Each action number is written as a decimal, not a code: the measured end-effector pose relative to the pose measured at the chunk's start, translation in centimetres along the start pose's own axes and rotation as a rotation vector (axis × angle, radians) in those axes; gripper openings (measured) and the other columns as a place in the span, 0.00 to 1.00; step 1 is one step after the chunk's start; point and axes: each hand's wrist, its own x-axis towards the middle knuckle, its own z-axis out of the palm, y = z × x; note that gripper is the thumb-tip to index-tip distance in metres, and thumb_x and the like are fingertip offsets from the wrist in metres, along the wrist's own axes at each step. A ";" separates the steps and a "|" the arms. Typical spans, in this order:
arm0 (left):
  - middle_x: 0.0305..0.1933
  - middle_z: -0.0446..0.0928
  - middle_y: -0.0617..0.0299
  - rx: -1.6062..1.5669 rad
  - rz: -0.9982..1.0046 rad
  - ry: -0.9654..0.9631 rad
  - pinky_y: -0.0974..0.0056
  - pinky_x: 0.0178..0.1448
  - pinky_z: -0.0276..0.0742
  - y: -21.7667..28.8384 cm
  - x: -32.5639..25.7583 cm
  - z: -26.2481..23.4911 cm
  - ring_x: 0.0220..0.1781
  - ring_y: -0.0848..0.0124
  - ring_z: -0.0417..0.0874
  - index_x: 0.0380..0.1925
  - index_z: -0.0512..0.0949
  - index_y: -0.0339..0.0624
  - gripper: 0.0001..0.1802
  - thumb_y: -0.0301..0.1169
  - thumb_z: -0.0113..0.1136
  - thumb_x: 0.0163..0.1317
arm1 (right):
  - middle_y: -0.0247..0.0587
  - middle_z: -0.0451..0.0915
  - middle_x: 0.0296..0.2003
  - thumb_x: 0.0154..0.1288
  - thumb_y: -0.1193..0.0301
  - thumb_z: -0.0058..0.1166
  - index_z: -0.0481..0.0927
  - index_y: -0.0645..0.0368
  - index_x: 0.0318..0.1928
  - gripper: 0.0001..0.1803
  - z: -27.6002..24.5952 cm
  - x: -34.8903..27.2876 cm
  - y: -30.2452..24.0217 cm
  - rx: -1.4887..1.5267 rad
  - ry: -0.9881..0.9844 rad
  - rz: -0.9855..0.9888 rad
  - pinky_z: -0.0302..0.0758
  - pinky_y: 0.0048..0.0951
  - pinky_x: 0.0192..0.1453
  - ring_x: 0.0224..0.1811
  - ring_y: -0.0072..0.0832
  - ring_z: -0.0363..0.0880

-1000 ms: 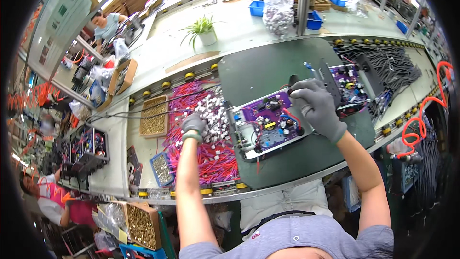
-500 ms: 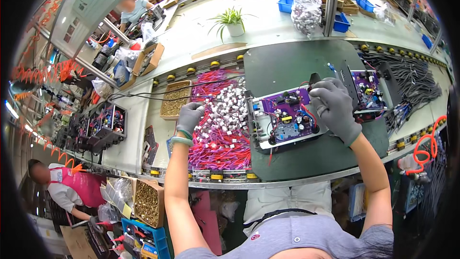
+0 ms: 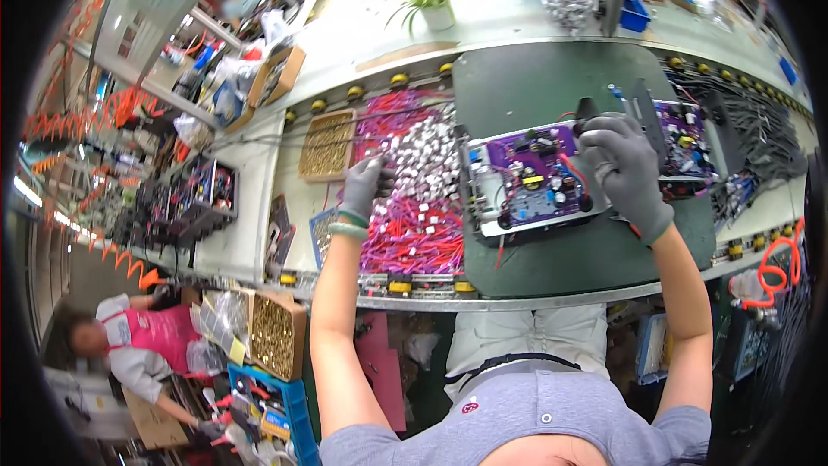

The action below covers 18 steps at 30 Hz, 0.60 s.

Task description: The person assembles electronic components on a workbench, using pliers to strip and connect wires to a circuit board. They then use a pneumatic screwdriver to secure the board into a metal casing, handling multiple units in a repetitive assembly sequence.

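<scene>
My left hand [image 3: 366, 188], in a grey glove, hovers at the left edge of a pile of red and purple wires [image 3: 414, 237] with white connectors [image 3: 427, 155]. Its fingers are loosely bent and apart, and I see nothing in them. My right hand [image 3: 628, 171], also gloved, is closed at the right end of an open metal-framed unit [image 3: 509, 226] with a purple circuit board [image 3: 530, 168]. Whatever its curled fingers hold is hidden. A black upright piece [image 3: 586, 110] stands by the fingertips. Right of this hand sits a second purple-board unit [image 3: 686, 142].
Both units rest on a green mat [image 3: 517, 78]. A box of small brass-coloured parts [image 3: 328, 145] lies left of the wires; dark cables [image 3: 742, 134] are heaped at right. A potted plant [image 3: 435, 15] stands beyond. A co-worker in a pink apron [image 3: 164, 336] is at lower left.
The view has shifted, so the bench sits higher and further right. My left hand's fingers have loosened and point toward the wires. My right hand stays at the unit's right end.
</scene>
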 end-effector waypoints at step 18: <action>0.38 0.83 0.59 1.772 0.749 -0.286 0.54 0.41 0.78 -7.6 -4.8 10.4 0.40 0.63 0.85 0.45 0.79 0.47 0.13 0.30 0.55 0.60 | 0.44 0.83 0.42 0.49 0.74 0.66 0.83 0.57 0.35 0.10 -0.1 -0.6 0.5 0.000 0.015 0.023 0.75 0.41 0.57 0.49 0.45 0.80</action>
